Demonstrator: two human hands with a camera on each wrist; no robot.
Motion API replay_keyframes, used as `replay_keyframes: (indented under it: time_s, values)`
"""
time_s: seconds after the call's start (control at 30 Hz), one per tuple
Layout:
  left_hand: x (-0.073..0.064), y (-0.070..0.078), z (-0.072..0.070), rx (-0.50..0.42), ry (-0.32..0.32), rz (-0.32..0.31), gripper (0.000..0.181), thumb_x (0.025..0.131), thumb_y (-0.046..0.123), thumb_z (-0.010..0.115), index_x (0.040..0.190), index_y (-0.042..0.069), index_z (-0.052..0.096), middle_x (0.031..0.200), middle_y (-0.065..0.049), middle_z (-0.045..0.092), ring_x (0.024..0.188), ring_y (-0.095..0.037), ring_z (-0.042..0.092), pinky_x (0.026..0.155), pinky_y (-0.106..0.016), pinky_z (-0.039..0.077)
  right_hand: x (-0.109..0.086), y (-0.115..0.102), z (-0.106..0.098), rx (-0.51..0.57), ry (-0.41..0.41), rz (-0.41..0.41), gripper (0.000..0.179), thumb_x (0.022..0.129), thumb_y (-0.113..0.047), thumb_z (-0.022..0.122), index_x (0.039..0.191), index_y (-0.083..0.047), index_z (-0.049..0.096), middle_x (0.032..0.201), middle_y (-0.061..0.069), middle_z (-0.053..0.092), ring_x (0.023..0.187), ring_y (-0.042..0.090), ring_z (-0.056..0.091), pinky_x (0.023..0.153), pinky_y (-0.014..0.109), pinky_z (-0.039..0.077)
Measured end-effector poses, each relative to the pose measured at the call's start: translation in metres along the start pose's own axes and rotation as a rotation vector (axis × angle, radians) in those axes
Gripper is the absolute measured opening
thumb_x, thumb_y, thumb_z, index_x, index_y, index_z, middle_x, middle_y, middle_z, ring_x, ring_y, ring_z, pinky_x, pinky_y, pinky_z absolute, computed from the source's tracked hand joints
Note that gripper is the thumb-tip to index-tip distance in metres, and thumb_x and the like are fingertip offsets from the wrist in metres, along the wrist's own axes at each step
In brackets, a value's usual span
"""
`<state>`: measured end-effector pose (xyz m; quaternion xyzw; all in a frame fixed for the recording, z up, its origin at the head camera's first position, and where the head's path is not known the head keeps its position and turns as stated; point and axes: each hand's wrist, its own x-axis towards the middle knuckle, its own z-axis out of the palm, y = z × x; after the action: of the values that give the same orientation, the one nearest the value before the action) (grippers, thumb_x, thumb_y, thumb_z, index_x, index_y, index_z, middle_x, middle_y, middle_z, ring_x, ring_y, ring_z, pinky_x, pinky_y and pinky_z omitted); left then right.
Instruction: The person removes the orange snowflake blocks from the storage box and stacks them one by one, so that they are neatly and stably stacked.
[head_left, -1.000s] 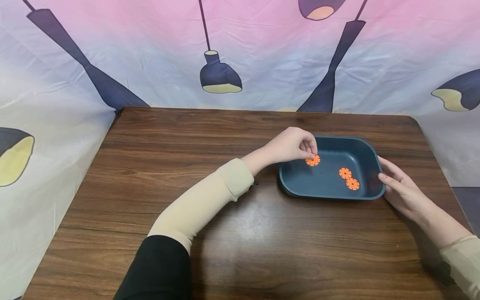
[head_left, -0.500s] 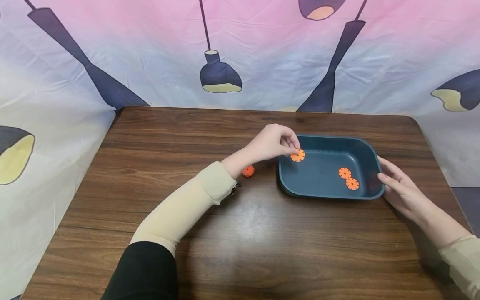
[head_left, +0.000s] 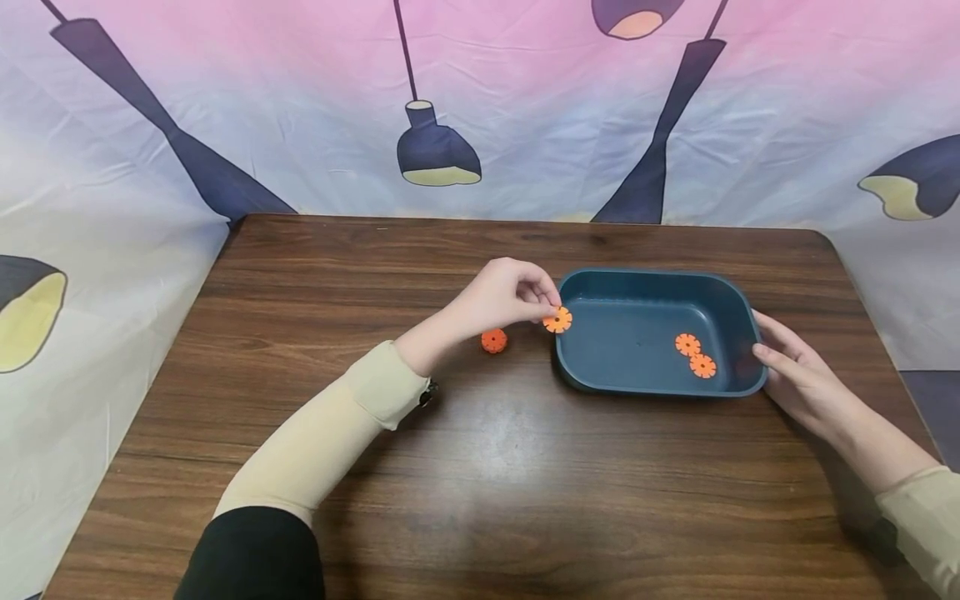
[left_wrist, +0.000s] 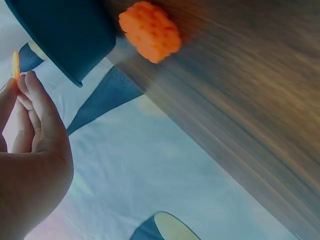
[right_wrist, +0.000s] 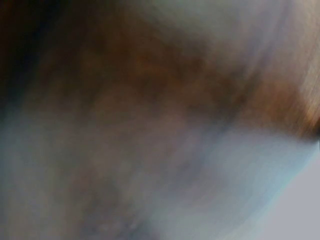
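My left hand [head_left: 510,293] pinches a flat orange gear-shaped disc [head_left: 557,320] just outside the left rim of a dark blue tray [head_left: 600,379]. The left wrist view shows the disc [left_wrist: 15,66] edge-on at my fingertips [left_wrist: 30,82]. On the table left of the tray lies a stack of orange discs [head_left: 493,340], also seen close up in the left wrist view [left_wrist: 150,31]. Two more orange discs [head_left: 695,356] lie inside the tray at its right. My right hand [head_left: 795,371] rests with straight fingers against the tray's right wall. The right wrist view is only blur.
A brown wooden table [head_left: 375,483] carries everything. A printed cloth backdrop [head_left: 300,108] with lamp shapes closes off the back and both sides. The tray [left_wrist: 65,30] sits right of centre.
My left hand has drawn an orange disc out of the tray, leftward over its rim. As the arm moved back, the stack of discs on the table came into view. My right hand stayed still.
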<state>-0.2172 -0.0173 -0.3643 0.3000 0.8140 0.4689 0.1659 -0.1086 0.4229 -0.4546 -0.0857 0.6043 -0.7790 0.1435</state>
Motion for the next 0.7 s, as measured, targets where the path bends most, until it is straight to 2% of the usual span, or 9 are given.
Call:
replay_keyframes:
  time_s: [0.33,0.53,0.7]
  values:
    - [-0.023,-0.018,-0.018,0.055,0.024,-0.047,0.007,0.091,0.005,0.082,0.098,0.005,0.080,0.091,-0.008,0.078,0.082,-0.016,0.070,0.080,-0.027,0.060,0.000,0.000,0.000,-0.010,-0.001,0.002,0.053,0.112,0.002,0.034,0.156,-0.025,0.049,0.150,-0.014,0.057,0.132,-0.003,0.059,0.102,0.012,0.051]
    - [-0.031,-0.032,-0.028,0.080,0.025,-0.077,0.007,0.091,0.004,0.082,0.098,0.003,0.081,0.092,-0.010,0.079,0.082,-0.013,0.071,0.081,-0.025,0.060,0.000,0.000,0.000,-0.004,0.001,0.001,0.053,0.112,0.002,0.034,0.155,-0.025,0.050,0.149,-0.014,0.058,0.132,-0.003,0.059,0.102,0.012,0.051]
    - [-0.035,-0.043,-0.034,0.056,0.019,-0.116,0.006,0.092,0.002,0.081,0.097,0.000,0.080,0.089,-0.011,0.080,0.078,-0.011,0.071,0.075,-0.023,0.059,0.000,0.000,0.001,0.004,0.001,0.001,0.053,0.112,0.003,0.034,0.154,-0.025,0.051,0.149,-0.015,0.058,0.131,-0.003,0.060,0.101,0.012,0.051]
